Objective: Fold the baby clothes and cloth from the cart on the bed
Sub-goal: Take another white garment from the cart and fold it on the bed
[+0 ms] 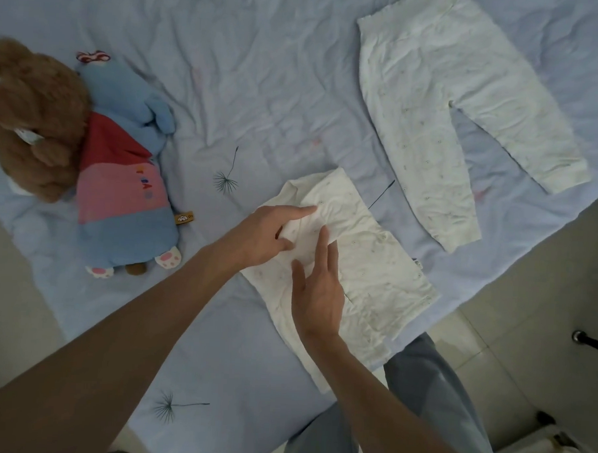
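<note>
Two grips work our limp, light baby top [374, 264]: left grip [266, 235] pinches a fold, right grip [318, 295] presses flat-fingered; we'd hold edges.

- Left side: a brown teddy [28, 118] and a blue plush doll [121, 191] lie touching, blocking that edge.
- Far right: white trousers [432, 112] are spread flat.
- Near middle: a white garment [374, 264] covers the sheet.
- Bare bed [262, 87] runs through the far middle and near left.
</note>
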{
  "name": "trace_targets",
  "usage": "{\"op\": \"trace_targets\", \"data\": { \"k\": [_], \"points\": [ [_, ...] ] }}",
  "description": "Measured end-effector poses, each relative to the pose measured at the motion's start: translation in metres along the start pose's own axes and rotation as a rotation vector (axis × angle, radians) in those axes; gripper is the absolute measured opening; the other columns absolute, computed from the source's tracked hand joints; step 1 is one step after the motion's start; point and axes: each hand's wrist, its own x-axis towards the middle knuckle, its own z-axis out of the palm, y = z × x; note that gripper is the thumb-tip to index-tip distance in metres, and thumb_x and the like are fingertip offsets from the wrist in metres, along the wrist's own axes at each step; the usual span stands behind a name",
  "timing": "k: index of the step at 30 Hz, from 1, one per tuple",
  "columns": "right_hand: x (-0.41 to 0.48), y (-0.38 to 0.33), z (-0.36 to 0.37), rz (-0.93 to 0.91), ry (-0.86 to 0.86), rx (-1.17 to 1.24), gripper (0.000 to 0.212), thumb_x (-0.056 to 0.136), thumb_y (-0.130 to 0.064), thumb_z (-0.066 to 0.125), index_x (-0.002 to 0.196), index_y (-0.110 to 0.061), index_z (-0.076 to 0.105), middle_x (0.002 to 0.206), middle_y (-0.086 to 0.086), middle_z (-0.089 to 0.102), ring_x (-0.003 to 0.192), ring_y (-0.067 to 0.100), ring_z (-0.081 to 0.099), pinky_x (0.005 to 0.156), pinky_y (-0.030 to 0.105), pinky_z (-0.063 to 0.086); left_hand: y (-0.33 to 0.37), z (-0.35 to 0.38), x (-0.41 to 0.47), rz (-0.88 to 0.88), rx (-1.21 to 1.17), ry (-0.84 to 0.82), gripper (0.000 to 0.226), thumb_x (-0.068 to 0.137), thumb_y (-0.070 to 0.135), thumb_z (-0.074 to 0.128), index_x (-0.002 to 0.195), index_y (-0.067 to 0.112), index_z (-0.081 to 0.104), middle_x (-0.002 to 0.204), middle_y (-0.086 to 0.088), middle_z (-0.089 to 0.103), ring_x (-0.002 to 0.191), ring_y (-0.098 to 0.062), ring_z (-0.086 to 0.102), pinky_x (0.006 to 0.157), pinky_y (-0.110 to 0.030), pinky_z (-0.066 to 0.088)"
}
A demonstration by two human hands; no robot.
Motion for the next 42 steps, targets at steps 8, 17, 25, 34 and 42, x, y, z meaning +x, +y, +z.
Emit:
{"op": "trace_targets", "data": {
  "k": [8, 17, 25, 34, 42],
  "points": [
    [0.021, 0.000, -0.021, -0.018, 0.067, 0.050, 0.066, 0.112, -0.052, 0.041, 0.169, -0.037, 0.012, 0.175, -0.005, 0.022, 0.068, 0.010, 0.067, 0.054, 0.028, 0.061, 0.017, -0.002, 0.024, 0.007, 0.010, 0.000, 0.083, 0.092, 0.007, 0.082, 0.154, 0.051, 0.049, 0.059, 0.014, 0.047, 0.051, -0.004, 0.043, 0.059, -0.016, 0.044],
    [0.052, 0.008, -0.054, 0.023, 0.093, 0.116, 0.066, 0.113, -0.049, 0.042, 0.170, -0.033, 0.013, 0.174, -0.006, 0.025, 0.074, 0.005, 0.063, 0.055, 0.007, 0.044, 0.057, -0.004, 0.060, 0.033, 0.056, -0.005, 0.085, 0.092, 0.005, 0.082, 0.156, 0.049, 0.048, 0.104, 0.007, 0.074, 0.057, -0.001, 0.053, 0.066, -0.015, 0.046],
    [0.089, 0.023, -0.079, 0.067, 0.127, 0.119, 0.067, 0.113, -0.048, 0.041, 0.170, -0.033, 0.009, 0.174, -0.006, 0.025, 0.085, -0.004, 0.050, 0.052, 0.002, 0.035, 0.080, 0.007, 0.104, 0.050, 0.057, -0.035, 0.088, 0.088, -0.002, 0.083, 0.157, 0.041, 0.050, 0.127, -0.011, 0.073, 0.063, 0.010, 0.057, 0.068, -0.010, 0.045],
    [0.121, 0.044, -0.101, 0.084, 0.124, 0.104, 0.066, 0.113, -0.050, 0.038, 0.170, -0.036, 0.007, 0.174, -0.001, 0.027, 0.101, 0.021, 0.074, 0.067, 0.023, 0.054, 0.098, 0.012, 0.146, 0.017, 0.084, -0.081, 0.095, 0.086, -0.002, 0.084, 0.157, 0.048, 0.047, 0.119, 0.023, 0.065, 0.070, 0.002, 0.059, 0.072, -0.012, 0.049],
    [0.156, 0.054, -0.125, 0.135, 0.143, 0.089, 0.067, 0.111, -0.050, 0.043, 0.169, -0.034, 0.015, 0.170, -0.003, 0.036, 0.113, 0.027, 0.072, 0.083, 0.038, 0.059, 0.111, 0.018, 0.175, -0.002, 0.009, -0.079, 0.096, 0.084, -0.009, 0.083, 0.156, 0.047, 0.050, 0.158, 0.022, 0.051, 0.082, -0.018, 0.071, 0.077, -0.029, 0.064]
  ]
}}
